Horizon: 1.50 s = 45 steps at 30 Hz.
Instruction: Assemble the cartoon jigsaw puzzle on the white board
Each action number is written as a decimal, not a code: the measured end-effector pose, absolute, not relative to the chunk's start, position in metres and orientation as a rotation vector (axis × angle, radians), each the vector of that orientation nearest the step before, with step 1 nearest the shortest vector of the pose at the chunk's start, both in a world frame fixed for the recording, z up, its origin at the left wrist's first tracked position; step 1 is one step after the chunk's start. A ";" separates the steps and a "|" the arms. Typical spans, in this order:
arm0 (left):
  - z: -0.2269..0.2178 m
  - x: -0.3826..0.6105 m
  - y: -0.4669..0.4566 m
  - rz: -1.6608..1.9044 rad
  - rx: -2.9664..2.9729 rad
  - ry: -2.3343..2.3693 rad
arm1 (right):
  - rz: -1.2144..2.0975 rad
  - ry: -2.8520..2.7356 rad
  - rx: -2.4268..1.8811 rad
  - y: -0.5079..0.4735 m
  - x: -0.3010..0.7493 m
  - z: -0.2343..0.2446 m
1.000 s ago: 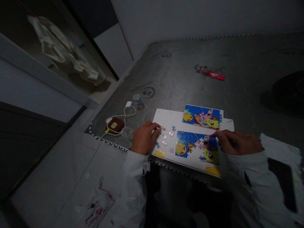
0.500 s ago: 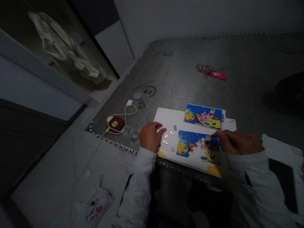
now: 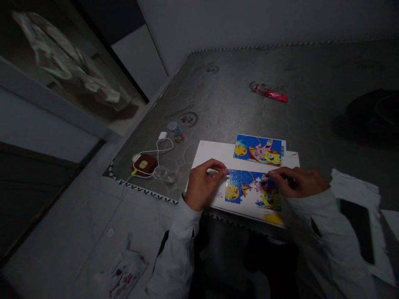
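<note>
A partly joined jigsaw puzzle (image 3: 232, 182) with a blue cartoon picture lies on a white board (image 3: 215, 146); an uneven gap shows the board through its middle. My left hand (image 3: 204, 185) is closed in a pinch at the puzzle's upper left corner, seemingly on a small puzzle piece mostly covered by the fingertips. Closed at the upper right edge of the puzzle is my right hand (image 3: 301, 182); what its fingertips hold is hidden. Above the puzzle lies a picture card (image 3: 258, 149) with the same scene. A few loose pieces (image 3: 220, 194) show beside my left hand.
Left of the board are a small jar (image 3: 176, 132), a brown case (image 3: 146, 165) with a white cable and a clear plastic bottle (image 3: 165, 174). A red packet (image 3: 269, 92) lies farther back on the grey mattress (image 3: 224, 99). A plastic bag (image 3: 124, 270) is on the floor.
My left hand has moved right, from the loose pieces to the puzzle's upper left corner. My right hand stays by the upper right edge. The whole view has shifted slightly.
</note>
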<state>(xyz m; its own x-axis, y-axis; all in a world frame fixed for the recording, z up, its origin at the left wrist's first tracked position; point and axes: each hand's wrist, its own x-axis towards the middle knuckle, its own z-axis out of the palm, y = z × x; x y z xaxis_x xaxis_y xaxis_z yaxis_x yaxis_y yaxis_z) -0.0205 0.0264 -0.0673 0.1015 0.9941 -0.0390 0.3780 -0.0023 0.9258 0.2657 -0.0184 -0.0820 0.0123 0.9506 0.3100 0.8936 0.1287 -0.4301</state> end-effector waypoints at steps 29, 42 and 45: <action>-0.063 0.035 0.002 0.817 1.504 1.247 | 0.457 -1.989 -1.475 -0.007 0.262 -0.109; -0.069 0.033 0.003 0.572 1.600 1.280 | 0.722 -1.851 -1.694 -0.001 0.258 -0.093; -0.070 0.033 0.004 0.623 1.552 1.307 | 0.632 -1.773 -1.759 -0.002 0.258 -0.100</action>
<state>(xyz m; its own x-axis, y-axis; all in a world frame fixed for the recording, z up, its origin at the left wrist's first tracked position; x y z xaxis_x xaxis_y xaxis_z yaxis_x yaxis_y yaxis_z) 0.0335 0.0042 -0.0704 0.2911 0.9361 -0.1972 0.4364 0.0535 0.8982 0.2583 -0.0022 -0.0999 0.0155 0.9981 0.0595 0.7352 0.0289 -0.6772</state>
